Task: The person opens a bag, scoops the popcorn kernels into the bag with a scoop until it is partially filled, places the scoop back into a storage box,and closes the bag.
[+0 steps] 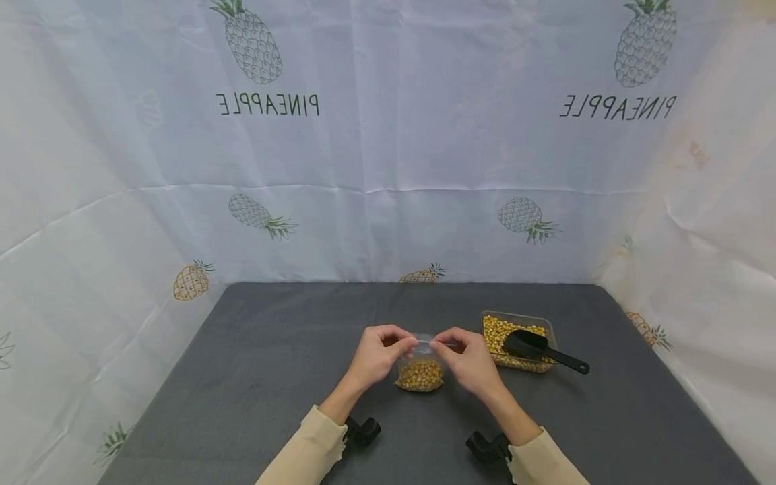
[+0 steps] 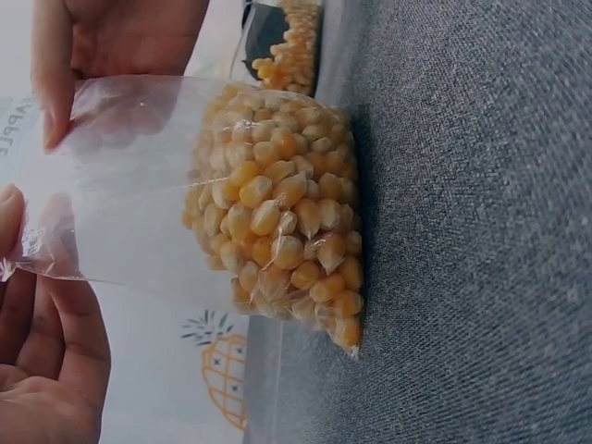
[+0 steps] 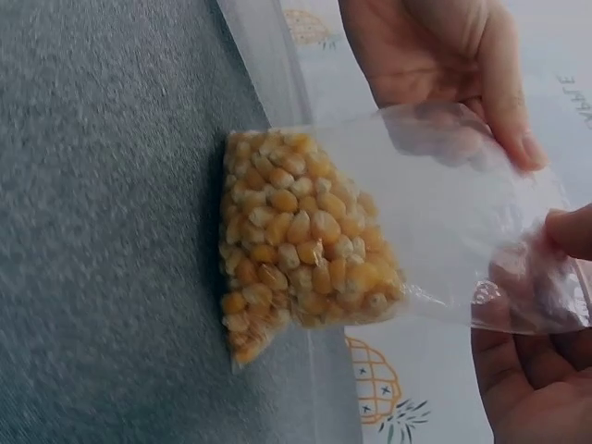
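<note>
A clear plastic bag [image 1: 420, 374], its lower part filled with yellow corn kernels [image 2: 268, 203], stands on the grey table between both hands. My left hand [image 1: 377, 353] pinches the bag's top edge on the left between thumb and fingers. On the other side my right hand [image 1: 468, 358] pinches the same top edge. Both wrist views show the upper part of the bag without kernels, stretched between the thumbs and fingers. The bag's bottom [image 3: 231, 250] rests on the table surface.
Right of the hands, a clear rectangular container [image 1: 520, 368] holds more corn kernels. A black scoop [image 1: 533, 345] lies in it, handle over the right rim. White cloth [image 1: 388, 148] with pineapple prints hangs behind and beside the grey table [image 1: 291, 350].
</note>
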Available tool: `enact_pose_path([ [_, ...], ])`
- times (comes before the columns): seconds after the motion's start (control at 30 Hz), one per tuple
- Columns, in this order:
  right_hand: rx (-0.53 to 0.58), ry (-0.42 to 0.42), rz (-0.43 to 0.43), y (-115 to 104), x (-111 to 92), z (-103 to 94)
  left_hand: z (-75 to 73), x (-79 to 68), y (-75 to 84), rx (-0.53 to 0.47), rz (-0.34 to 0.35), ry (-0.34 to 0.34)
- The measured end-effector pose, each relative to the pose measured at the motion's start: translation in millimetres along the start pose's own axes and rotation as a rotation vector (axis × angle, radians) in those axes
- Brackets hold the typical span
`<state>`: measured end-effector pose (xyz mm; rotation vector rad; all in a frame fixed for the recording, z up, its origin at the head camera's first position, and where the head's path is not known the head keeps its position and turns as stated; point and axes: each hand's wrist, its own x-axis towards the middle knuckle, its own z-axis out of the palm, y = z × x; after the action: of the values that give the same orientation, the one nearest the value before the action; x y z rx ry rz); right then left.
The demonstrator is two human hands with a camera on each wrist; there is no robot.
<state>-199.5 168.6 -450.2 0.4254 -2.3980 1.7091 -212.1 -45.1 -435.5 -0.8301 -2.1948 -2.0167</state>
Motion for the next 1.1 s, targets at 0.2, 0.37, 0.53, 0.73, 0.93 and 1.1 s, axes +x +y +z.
enact_pose_path([
  [0.2, -0.046, -0.048, 0.044, 0, 3, -6.7, -2.1, -0.1, -0.4, 0.004, -0.017, -0.002],
  [0.37, -0.059, -0.073, 0.038, 1, 3, -12.6, -3.1, -0.5, -0.7, 0.012, -0.024, -0.013],
  [0.53, -0.069, -0.087, 0.048, 2, 4, -17.9, -3.0, -0.3, 1.9, 0.017, -0.044, -0.017],
  [0.73, -0.088, -0.083, 0.05, 3, 5, -24.2, -3.2, 2.3, -10.8, 0.048, -0.067, -0.006],
  [0.93, -0.088, -0.092, 0.043, 4, 6, -26.6, -4.7, 3.2, -31.7, 0.075, -0.075, 0.014],
  [1.1, -0.058, -0.108, 0.058, 4, 6, -25.0, -5.5, 2.6, -34.0, 0.052, -0.052, -0.016],
])
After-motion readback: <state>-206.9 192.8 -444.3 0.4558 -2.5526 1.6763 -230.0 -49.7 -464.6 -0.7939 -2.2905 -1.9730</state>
